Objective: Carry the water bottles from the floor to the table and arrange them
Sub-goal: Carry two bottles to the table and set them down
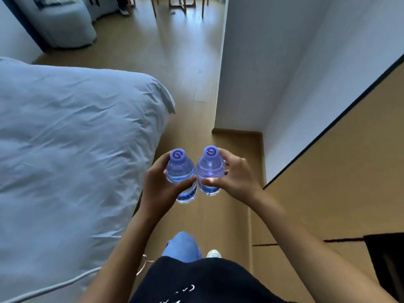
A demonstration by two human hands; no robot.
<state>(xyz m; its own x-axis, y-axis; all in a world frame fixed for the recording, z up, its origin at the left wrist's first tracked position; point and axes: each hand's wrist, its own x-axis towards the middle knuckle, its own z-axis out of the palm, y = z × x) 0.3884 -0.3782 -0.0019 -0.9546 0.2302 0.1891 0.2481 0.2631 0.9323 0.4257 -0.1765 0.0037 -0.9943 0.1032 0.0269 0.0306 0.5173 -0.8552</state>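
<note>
A black top point(203, 281) is worn, and small white markings are printed on its front; they are too small to be read. No sleeves are seen on the forearms, which are bare from the elbows to both hands: the left hand point(159, 189) and the right hand point(236, 178). Just above the hem of the black top, blue jeans point(181, 246) are seen on one leg. Beside the jeans, on the right of them, the toe of a white shoe point(213, 254) is shown. No rings, watch or bracelets can be made out on the wrists.
</note>
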